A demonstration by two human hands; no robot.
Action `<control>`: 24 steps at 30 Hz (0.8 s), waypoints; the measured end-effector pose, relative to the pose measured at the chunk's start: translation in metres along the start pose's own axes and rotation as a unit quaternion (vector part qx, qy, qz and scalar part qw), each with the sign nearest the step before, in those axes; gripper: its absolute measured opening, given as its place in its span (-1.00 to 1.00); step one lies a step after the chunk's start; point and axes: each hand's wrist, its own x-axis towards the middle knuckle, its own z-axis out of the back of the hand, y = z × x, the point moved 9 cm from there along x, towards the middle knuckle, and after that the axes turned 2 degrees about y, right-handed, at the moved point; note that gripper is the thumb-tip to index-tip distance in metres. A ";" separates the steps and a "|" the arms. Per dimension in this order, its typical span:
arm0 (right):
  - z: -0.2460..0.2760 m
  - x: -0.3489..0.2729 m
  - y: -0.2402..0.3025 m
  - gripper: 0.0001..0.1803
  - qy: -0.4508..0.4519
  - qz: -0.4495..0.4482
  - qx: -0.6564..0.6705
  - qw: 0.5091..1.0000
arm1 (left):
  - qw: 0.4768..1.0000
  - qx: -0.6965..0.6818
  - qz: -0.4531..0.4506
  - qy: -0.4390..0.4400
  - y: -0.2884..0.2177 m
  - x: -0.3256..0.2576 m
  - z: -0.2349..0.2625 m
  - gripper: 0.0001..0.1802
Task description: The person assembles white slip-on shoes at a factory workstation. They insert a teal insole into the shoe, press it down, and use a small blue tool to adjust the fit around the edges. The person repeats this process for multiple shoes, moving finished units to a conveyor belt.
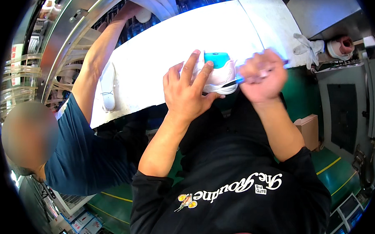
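White shoe (218,74): teal insert on top, held at the near edge of the white table (169,46).
Left hand (187,91): fingers spread, pressed against the shoe's side.
Right hand (261,76): blurred, closed around a thin blue tool (235,81) touching the shoe.
Open room: bare tabletop beyond the shoe; a co-worker's arm (96,58) reaches across its left edge.
Right edge: grey glove (307,45) lying there.

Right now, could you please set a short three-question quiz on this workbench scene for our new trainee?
1. True or false: the left hand rests on the white shoe.
2. What does the right hand hold? A. scissors B. a blue-tipped tool C. a cloth
3. What pale item lies at the white table's right end?

Key:
1. True
2. B
3. A work glove
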 end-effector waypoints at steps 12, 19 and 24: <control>-0.020 0.010 -0.014 -0.56 -0.083 0.009 -0.105 0.991 | 1.000 -0.002 0.005 -0.006 -0.003 0.004 0.004 -0.05; 0.015 0.048 -0.008 -0.76 -0.008 0.105 -0.405 0.908 | 0.999 0.020 0.002 0.046 0.002 0.018 0.000 -0.05; 0.033 0.052 -0.007 -0.78 0.022 0.073 -0.385 0.920 | 0.999 0.025 -0.007 0.046 -0.001 0.018 0.001 -0.01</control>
